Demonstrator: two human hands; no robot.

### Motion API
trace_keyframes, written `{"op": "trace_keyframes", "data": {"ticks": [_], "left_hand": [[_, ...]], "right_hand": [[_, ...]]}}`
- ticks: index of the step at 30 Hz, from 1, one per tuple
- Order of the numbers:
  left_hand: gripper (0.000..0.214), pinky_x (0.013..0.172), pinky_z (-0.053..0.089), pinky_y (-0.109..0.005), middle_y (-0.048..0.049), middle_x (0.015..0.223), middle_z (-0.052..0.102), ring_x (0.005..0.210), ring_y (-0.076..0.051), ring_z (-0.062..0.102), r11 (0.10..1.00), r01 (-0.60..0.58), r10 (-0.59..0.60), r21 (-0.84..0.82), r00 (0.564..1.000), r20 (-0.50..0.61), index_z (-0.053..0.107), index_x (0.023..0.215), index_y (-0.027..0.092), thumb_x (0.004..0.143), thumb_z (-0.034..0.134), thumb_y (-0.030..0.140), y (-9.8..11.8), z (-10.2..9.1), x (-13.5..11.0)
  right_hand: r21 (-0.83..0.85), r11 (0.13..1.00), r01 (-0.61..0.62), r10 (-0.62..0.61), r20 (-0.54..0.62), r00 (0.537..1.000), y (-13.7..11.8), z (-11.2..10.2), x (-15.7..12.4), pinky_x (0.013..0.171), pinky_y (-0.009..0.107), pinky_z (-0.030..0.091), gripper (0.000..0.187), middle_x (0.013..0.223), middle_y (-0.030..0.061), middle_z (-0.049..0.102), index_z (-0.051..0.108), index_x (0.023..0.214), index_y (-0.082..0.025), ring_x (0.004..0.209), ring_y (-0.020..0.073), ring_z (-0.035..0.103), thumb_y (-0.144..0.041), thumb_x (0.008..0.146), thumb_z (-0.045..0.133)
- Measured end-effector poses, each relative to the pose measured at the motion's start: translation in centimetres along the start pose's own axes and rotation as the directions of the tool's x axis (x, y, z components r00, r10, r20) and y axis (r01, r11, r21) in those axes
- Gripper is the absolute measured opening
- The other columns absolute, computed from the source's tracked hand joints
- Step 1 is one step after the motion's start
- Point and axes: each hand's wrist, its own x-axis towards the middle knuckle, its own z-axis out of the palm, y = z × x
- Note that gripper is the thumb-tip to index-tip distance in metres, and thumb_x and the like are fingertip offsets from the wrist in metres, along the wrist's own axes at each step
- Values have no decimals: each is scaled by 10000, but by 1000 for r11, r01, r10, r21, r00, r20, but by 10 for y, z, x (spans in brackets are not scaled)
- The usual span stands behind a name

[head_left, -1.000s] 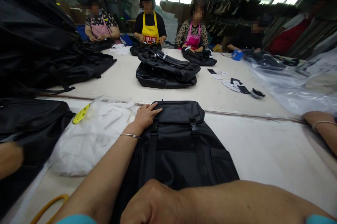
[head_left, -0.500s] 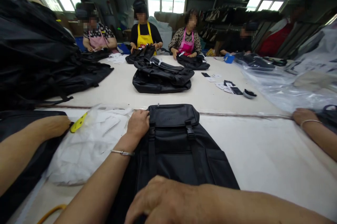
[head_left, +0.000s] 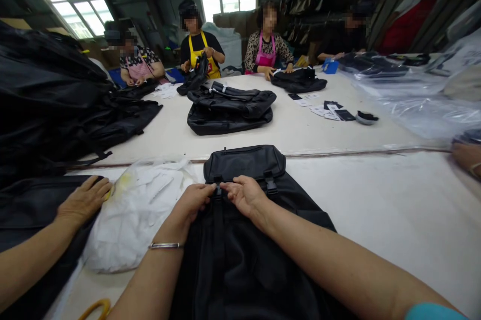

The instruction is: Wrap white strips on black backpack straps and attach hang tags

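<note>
A black backpack (head_left: 244, 250) lies before me, its top flap (head_left: 246, 162) folded over the front. Two straps with plastic buckles run down from the flap. My left hand (head_left: 193, 202), with a silver bangle on the wrist, pinches the left side buckle (head_left: 218, 191) between thumb and fingers. From the other side my right hand (head_left: 246, 197) grips the same buckle at its fingertips, palm turned partly up. Fingers hide much of this buckle, so I cannot tell whether it is fastened. The right side buckle (head_left: 271, 186) is untouched.
A clear bag of white papers (head_left: 124, 230) lies left, beside a co-worker's hand (head_left: 84, 197) on black material. Yellow scissor handles (head_left: 95, 308) show near the front edge. Another black bag (head_left: 231, 109), tags (head_left: 332, 110) and tape roll (head_left: 366, 117) lie beyond. Co-workers sit opposite.
My right hand has moved up from the backpack's lower front to the left buckle. My left hand has shifted from the flap's edge down to that buckle. The co-worker's left-side hand has flattened out.
</note>
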Motion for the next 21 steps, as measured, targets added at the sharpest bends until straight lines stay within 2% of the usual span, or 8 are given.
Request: {"op": "trace_keyframes", "data": {"ticks": [4,9,13,16,19,20,21], "left_hand": [[488,405,197,-174,79,530,412,438,-58,346,987,30,-8,-158,991,135,618,815,157,603,746,577,-6,0,2],[442,392,144,-149,101,535,363,413,-34,284,954,80,-1,-290,965,261,544,801,181,637,773,522,-15,-3,10],[418,388,154,-140,100,540,348,415,-26,266,938,88,18,-336,953,302,524,783,173,675,763,498,-19,-4,14],[433,386,161,-140,96,546,353,420,-24,260,936,73,33,-345,956,290,523,789,167,676,762,509,-18,-3,12],[462,381,166,-145,93,530,364,413,-28,244,937,53,33,-346,971,238,539,815,164,682,733,562,-17,-1,11],[469,379,170,-148,92,522,366,409,-30,242,939,47,32,-341,975,221,542,815,165,684,722,578,-17,0,10],[473,378,174,-152,91,513,367,406,-33,245,941,40,29,-335,979,201,539,804,168,685,711,592,-17,1,10]], "right_hand": [[63,994,88,-93,90,992,10,-14,5,454,183,354,138,810,21,613,491,833,-165,720,167,701,-79,728,468],[-18,993,119,-113,190,975,12,-27,8,478,195,362,177,924,35,649,523,840,-164,753,173,705,-106,673,508],[-11,994,108,-104,197,975,11,-26,10,472,194,363,190,925,43,649,535,846,-152,747,172,706,-106,663,515],[-31,994,107,-100,173,980,12,-22,12,466,194,366,220,879,42,644,539,866,-143,727,178,705,-97,653,510],[-232,957,175,-152,116,982,13,-19,7,463,201,372,228,840,48,647,538,875,-149,713,180,698,-93,661,482],[-367,901,230,-201,116,973,12,-18,2,481,212,394,219,854,56,657,545,870,-151,718,177,693,-91,672,473],[-524,793,311,-266,162,950,12,-18,-5,528,230,435,213,888,66,670,560,871,-154,749,176,689,-89,689,470]]}}
